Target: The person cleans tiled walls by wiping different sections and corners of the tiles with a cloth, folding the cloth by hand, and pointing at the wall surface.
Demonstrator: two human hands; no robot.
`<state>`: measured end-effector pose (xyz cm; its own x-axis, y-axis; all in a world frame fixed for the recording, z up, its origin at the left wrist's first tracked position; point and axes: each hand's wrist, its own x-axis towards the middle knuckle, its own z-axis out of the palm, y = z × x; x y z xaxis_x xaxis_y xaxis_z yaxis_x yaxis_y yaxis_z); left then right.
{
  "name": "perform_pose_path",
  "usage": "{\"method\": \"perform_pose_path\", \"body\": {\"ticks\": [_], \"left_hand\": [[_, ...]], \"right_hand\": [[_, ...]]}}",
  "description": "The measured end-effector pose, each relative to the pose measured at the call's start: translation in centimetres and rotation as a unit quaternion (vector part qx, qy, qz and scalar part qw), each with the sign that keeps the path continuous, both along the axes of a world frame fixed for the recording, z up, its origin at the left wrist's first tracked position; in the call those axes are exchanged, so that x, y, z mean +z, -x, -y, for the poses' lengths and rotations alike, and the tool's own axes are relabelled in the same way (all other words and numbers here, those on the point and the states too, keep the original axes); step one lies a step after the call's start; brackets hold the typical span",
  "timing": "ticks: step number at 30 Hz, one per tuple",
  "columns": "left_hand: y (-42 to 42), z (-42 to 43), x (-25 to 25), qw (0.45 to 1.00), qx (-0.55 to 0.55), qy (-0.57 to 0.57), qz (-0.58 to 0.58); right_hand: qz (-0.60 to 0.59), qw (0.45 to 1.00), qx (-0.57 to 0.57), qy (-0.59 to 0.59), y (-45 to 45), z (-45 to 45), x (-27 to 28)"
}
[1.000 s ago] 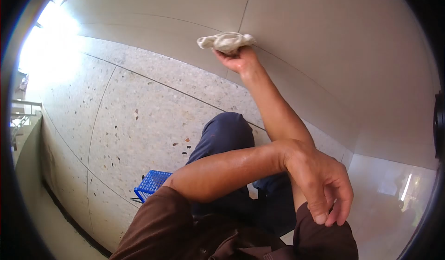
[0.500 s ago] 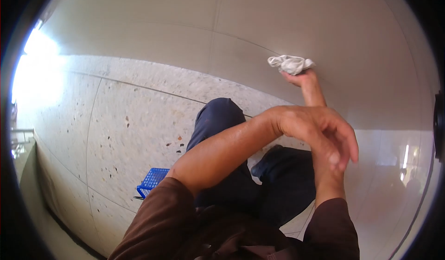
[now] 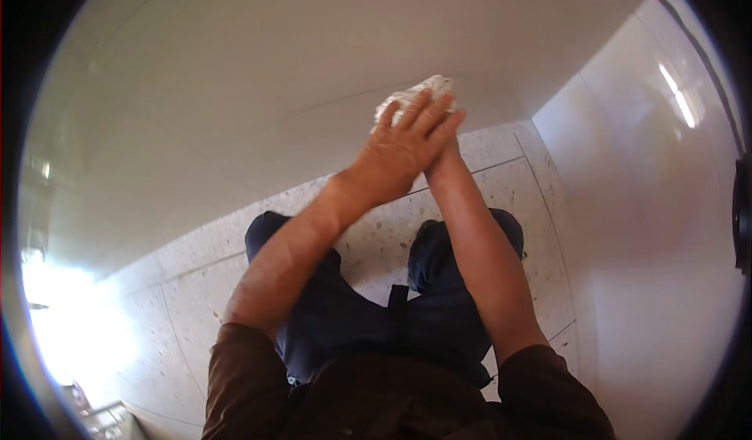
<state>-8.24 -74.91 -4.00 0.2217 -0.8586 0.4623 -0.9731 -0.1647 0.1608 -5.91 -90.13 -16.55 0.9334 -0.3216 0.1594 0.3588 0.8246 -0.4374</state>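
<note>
A crumpled white cloth (image 3: 433, 86) is up by the grey wall, just beyond my hands; whether it presses on the wall I cannot tell. My right hand (image 3: 446, 155) holds this cloth from below, though most of its fingers are hidden. My left hand (image 3: 402, 152) reaches across with fingers spread and overlaps both the right hand and the lower part of the cloth.
The smooth grey wall (image 3: 258, 72) rises in front and meets a shiny pale wall (image 3: 658, 228) at the right. Below lies a speckled stone floor (image 3: 376, 244) with dark joint lines. My bent knees (image 3: 270, 228) are under my arms. Bright light enters at the left.
My left hand has moved from beside my right forearm up to the cloth. The cloth and right hand now appear further left, and the view has turned toward the corner.
</note>
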Motion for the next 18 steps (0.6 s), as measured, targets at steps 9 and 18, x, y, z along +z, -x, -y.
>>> {"method": "perform_pose_path", "body": {"ticks": [9,18], "left_hand": [[-7.1,8.9,1.6,0.988,-0.147,-0.031,-0.037],[-15.0,21.8,2.0,0.972,-0.121,0.087,0.184]], "right_hand": [[-0.216,0.958,-0.185,0.038,3.8,2.3,9.5],[-0.065,0.609,-0.591,0.525,4.8,1.6,13.0]]}}
